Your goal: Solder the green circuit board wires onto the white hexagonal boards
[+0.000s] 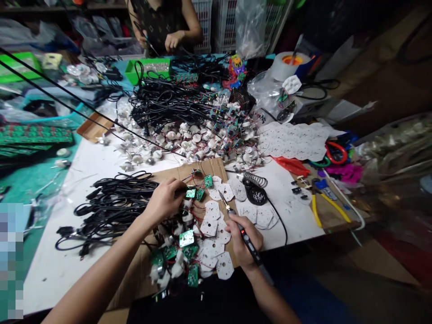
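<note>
My right hand [245, 238] is wrapped round a black soldering iron [251, 249] with a small red display. Its metal tip points up and left over white plates [216, 191]. My left hand [167, 198] has its fingers curled together beside a small green circuit board [191, 192]; what lies between the fingertips is hidden. More green boards [186, 238] with red wires and white parts lie below it, next to a column of white plates [212, 247] on brown cardboard. Black power cords [114, 207] are bundled to the left of my left hand.
A large heap of white parts [199, 139] and black cables [165, 101] covers the middle. To the right are a soldering iron stand [255, 189] and yellow-handled pliers [329, 207]. Across the table a person's hands [173, 41] work near a green bin [148, 69].
</note>
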A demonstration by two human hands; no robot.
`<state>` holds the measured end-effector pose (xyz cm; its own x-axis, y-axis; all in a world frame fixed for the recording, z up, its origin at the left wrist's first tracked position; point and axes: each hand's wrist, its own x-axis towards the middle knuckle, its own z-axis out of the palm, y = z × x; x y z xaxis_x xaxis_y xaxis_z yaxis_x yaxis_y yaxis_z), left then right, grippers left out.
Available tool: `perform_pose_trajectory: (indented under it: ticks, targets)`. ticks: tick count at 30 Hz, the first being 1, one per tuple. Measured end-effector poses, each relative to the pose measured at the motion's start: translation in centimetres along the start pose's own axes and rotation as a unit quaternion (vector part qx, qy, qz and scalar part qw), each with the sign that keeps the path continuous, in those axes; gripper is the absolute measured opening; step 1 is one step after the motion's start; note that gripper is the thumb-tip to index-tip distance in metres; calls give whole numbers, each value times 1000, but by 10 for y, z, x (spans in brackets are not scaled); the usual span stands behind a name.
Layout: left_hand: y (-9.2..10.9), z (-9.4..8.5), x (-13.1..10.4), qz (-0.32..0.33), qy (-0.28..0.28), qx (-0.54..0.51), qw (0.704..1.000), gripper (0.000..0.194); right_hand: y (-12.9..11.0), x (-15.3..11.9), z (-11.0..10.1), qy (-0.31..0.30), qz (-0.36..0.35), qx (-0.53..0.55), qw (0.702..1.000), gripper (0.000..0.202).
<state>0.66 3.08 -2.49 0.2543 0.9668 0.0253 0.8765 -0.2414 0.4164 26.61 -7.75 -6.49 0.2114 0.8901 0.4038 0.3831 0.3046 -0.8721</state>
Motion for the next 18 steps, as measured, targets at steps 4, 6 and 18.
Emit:
perform_pose_trajectory:
  ticks: [4, 6, 18]
  targets:
    - [-2, -8, 10, -9, -71, 10, 997, 20, 0, 0, -1, 2, -5, -2, 1000, 19]
    - [-4, -13, 10, -11, -75, -23, 997, 18, 0, -1, -1, -1, -4, -5, 1000, 19]
    - [-18, -26, 23, 34, -68, -155, 985, 23, -3, 1, -1, 0, 7, -5, 1000, 16]
